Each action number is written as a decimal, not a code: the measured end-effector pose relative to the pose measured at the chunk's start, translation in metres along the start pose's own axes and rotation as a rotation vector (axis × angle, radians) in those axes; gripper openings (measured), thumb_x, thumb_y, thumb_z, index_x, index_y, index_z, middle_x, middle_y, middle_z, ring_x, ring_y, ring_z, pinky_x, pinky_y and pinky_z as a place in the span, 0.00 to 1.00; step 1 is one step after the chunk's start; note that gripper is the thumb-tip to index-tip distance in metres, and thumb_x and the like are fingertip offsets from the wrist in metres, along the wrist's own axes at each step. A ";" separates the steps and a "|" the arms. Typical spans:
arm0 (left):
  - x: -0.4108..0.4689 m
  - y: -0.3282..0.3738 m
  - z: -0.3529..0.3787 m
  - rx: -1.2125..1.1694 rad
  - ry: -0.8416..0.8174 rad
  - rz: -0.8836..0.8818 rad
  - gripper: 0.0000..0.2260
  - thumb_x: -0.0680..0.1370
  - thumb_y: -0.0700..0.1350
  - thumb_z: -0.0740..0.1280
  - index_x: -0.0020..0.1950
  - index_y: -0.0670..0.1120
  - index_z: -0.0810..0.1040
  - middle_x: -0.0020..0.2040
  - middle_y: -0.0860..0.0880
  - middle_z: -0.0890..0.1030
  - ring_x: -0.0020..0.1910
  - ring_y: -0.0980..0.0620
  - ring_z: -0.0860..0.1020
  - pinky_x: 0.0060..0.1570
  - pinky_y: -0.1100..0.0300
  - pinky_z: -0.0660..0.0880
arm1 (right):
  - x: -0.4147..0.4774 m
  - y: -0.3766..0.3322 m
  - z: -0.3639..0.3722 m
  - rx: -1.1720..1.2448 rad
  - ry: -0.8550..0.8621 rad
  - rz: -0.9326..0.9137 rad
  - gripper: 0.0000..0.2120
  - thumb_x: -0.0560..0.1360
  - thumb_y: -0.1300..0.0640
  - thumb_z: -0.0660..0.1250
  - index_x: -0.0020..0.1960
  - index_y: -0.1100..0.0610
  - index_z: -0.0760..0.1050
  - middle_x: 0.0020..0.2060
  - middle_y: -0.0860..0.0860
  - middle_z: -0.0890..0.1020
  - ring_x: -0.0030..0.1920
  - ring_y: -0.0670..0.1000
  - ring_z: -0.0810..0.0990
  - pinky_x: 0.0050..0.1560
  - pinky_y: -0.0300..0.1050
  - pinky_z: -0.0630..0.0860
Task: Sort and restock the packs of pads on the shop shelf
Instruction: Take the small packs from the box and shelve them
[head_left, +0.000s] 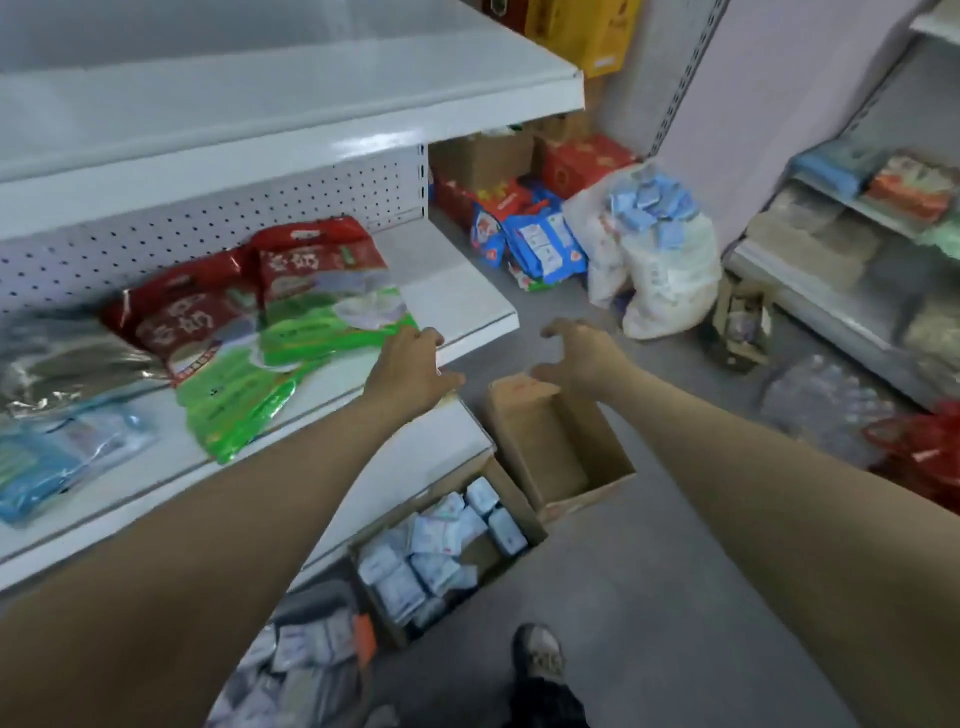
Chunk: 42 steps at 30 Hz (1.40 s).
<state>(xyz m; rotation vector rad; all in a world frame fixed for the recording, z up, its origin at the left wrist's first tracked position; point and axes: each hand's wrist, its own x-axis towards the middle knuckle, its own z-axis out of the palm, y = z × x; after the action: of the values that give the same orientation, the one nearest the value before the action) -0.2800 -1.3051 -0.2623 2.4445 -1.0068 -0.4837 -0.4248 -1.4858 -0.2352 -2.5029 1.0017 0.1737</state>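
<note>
My left hand (410, 364) lies over the front edge of the white middle shelf (467, 301), fingers relaxed, touching the corner of a green pack (311, 332). Red packs (208, 312) lie behind the green ones. My right hand (582, 358) hovers open in the air above an empty cardboard box (550, 447) and holds nothing. On the floor below, an open cardboard box (524, 519) holds several small white and blue packs of pads (441, 545). A white plastic sack (654, 260) with blue packs stands further back.
Blue packs (47, 462) and a silver pack (57, 358) lie at the left of the shelf. Blue bags (540, 239) and red cartons (587, 161) sit on the floor behind. A second shelf unit (857, 249) stands at the right. My shoe (540, 654) is on the grey floor.
</note>
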 end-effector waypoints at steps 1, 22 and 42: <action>0.003 -0.008 0.015 -0.016 -0.014 -0.045 0.28 0.75 0.55 0.74 0.70 0.43 0.73 0.66 0.39 0.72 0.67 0.39 0.69 0.63 0.51 0.68 | 0.012 0.008 0.012 -0.002 -0.041 -0.008 0.30 0.75 0.50 0.74 0.73 0.56 0.70 0.71 0.58 0.71 0.69 0.58 0.72 0.67 0.48 0.69; -0.054 -0.237 0.393 -0.498 -0.117 -1.138 0.27 0.78 0.62 0.66 0.64 0.40 0.78 0.61 0.41 0.80 0.59 0.41 0.78 0.59 0.48 0.73 | 0.148 0.125 0.407 0.072 -0.768 0.046 0.29 0.78 0.42 0.68 0.72 0.57 0.70 0.71 0.53 0.73 0.69 0.53 0.72 0.58 0.40 0.66; 0.008 -0.376 0.546 -1.097 0.457 -1.601 0.47 0.68 0.70 0.72 0.78 0.48 0.59 0.53 0.45 0.80 0.44 0.46 0.84 0.46 0.49 0.83 | 0.200 0.160 0.631 0.535 -0.715 0.429 0.44 0.75 0.52 0.76 0.82 0.53 0.53 0.79 0.55 0.62 0.74 0.57 0.69 0.50 0.40 0.74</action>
<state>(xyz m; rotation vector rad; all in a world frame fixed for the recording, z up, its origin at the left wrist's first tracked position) -0.3208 -1.2211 -0.9185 1.6006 1.2759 -0.5967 -0.3602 -1.4363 -0.9118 -1.5324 1.0621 0.7563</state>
